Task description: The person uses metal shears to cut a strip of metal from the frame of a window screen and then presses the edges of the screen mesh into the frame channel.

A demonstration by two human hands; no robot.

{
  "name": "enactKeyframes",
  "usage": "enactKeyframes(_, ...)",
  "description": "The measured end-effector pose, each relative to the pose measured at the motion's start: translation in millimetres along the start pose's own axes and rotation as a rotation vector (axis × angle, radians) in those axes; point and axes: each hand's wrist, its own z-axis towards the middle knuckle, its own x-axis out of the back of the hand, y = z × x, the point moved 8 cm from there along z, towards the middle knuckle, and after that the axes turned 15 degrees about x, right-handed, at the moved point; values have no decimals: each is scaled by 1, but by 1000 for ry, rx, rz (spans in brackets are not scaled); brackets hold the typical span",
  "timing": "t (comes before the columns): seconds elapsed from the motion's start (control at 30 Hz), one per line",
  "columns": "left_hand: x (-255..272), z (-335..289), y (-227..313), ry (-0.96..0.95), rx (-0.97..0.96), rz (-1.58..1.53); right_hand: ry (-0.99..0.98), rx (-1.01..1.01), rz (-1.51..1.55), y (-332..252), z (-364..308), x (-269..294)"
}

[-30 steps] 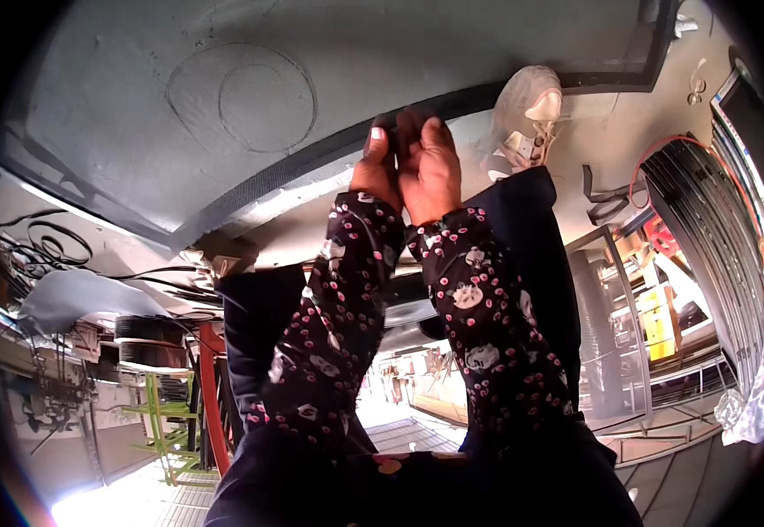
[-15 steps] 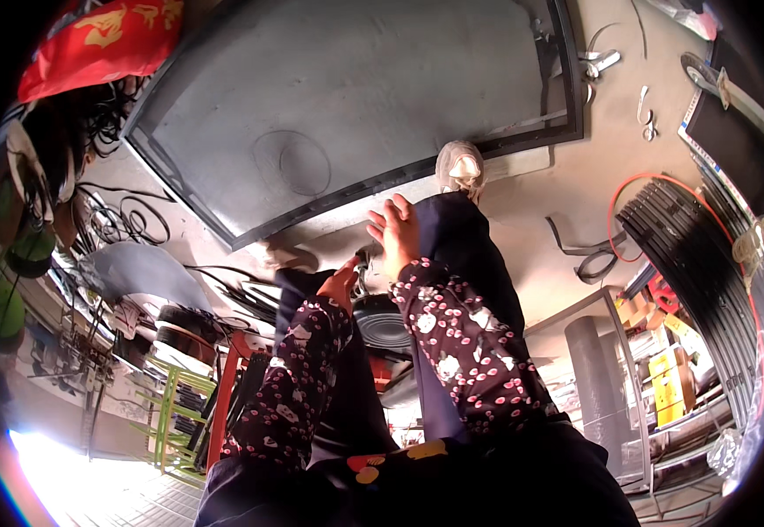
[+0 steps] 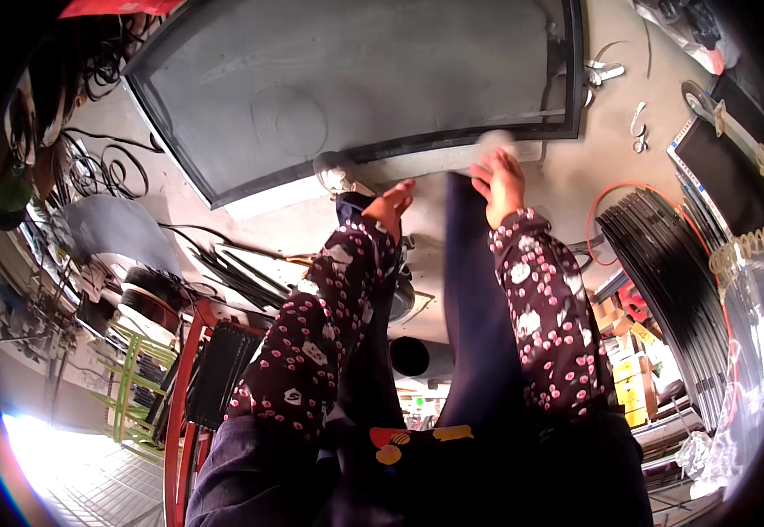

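My left hand point(image 3: 389, 209) hangs above my left knee, fingers stretched forward, with nothing visible in it. To its right, my right hand point(image 3: 500, 186) is raised in the air with its fingers spread, also holding nothing. Beyond both hands lies a large grey mesh-like panel point(image 3: 400, 75) in a black frame, touched by neither hand. My left shoe point(image 3: 335, 173) is at the panel's near edge. My right shoe point(image 3: 494, 142) is blurred and partly hidden behind my right hand.
A curved bundle of black strips point(image 3: 663, 281) stands at the right with an orange cord point(image 3: 604, 198) around it. Scissors point(image 3: 640, 140) lie on the floor. Black cables point(image 3: 233, 277) are at the left, near a red metal frame point(image 3: 182, 413) and a green rack point(image 3: 136, 378).
My right hand has swung to the right, and my left hand has also shifted right and forward. My feet and legs have stepped along the panel's near edge, and the view has turned.
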Motion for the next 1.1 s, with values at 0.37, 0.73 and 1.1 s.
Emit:
enactKeyframes(0.37,67,170,-69,429,200,-244,-66,-316,185,141,52,-52)
enactKeyframes(0.73,6,146,-50,339,275,-972,44,-471,685,160,65,-77)
enactKeyframes(1.1,21,175,-45,133,114,-622,31,-301,873,159,84,-82)
